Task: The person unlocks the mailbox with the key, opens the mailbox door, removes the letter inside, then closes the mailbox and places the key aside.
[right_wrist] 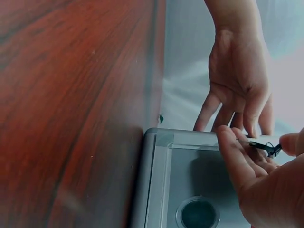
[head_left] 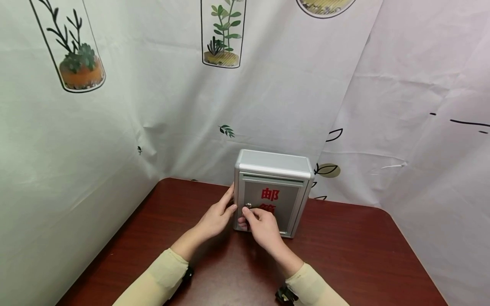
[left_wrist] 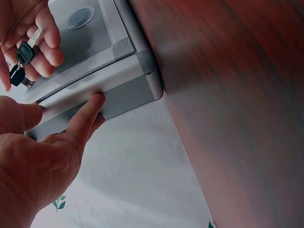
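Note:
A silver metal mailbox [head_left: 273, 199] with red characters stands upright on the table. My left hand [head_left: 216, 219] rests against its left side, fingers extended, as the left wrist view shows with the fingertips on the frame. At the round lock [head_left: 248, 205] on the door, my right hand [head_left: 264, 227] pinches a black-headed key [left_wrist: 17, 75] between thumb and fingers. A second key [left_wrist: 25, 53], with a bare metal blade, hangs from it over the curled fingers. The right hand covers part of the red lettering. Low on the door is a round window [right_wrist: 198, 213].
The mailbox stands near the back edge of a reddish-brown wooden table [head_left: 344, 250]. White cloth [head_left: 172, 106] printed with plants hangs close behind it and along both sides.

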`<state>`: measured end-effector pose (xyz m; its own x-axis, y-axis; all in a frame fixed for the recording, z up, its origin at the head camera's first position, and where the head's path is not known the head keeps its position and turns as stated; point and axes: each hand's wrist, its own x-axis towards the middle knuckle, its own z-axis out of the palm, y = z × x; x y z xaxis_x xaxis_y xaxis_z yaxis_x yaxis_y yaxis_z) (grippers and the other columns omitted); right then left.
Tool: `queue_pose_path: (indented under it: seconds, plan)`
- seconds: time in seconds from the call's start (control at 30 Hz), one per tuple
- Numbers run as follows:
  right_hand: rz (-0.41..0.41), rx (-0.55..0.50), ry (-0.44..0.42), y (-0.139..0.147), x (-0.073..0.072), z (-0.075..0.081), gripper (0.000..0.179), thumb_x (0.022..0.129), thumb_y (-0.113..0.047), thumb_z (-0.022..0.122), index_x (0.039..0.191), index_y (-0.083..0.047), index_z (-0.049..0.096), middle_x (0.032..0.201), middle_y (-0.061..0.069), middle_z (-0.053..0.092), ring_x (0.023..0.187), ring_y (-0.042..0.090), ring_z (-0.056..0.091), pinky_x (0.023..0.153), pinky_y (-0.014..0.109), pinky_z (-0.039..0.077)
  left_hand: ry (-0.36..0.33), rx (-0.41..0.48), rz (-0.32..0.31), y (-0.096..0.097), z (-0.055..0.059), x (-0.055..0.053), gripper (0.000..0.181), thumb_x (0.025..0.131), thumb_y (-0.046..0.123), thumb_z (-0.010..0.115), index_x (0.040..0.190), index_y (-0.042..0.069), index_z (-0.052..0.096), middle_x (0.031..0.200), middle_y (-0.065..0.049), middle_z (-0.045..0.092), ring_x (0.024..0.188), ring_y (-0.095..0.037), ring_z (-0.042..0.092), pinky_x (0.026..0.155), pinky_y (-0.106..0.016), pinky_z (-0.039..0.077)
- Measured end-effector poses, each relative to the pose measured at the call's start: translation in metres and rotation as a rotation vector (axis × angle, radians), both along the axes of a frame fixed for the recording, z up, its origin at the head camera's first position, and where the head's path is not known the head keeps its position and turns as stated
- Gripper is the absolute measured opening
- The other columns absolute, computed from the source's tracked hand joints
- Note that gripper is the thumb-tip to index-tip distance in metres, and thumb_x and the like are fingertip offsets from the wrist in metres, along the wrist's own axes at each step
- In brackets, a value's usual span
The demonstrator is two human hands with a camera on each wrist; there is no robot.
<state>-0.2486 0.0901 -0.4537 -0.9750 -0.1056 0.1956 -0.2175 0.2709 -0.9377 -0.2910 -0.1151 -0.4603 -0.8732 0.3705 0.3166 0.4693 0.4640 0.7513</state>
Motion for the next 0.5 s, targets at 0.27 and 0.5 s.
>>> queue_pose_path:
  seconds: [0.27, 0.5]
  plan:
    - [0.118, -0.250, -0.124, 0.0004, 0.0027, -0.0047, 0.047, 0.117, -0.033, 0.061, 0.115, 0.011, 0.075, 0.103, 0.021, 0.082, 0.091, 0.026, 0.082, 0.082, 0.036, 0.068, 0.009, -0.007, 0.003, -0.0005, -0.0019, -0.0012, 0.076, 0.118, 0.021, 0.058, 0.180, 0.038, 0.018, 0.168, -0.010, 0.053, 0.153, -0.035, 0.052, 0.123, -0.059, 0.042]
    - [0.201, -0.415, -0.231, 0.0018, 0.0027, -0.0057, 0.052, 0.117, -0.032, 0.061, 0.125, 0.019, 0.065, 0.110, 0.027, 0.081, 0.097, 0.025, 0.082, 0.088, 0.040, 0.067, 0.007, -0.008, 0.007, -0.0002, -0.0012, -0.0013, 0.077, 0.117, 0.020, 0.059, 0.180, 0.039, 0.018, 0.168, -0.010, 0.054, 0.153, -0.034, 0.052, 0.124, -0.058, 0.041]
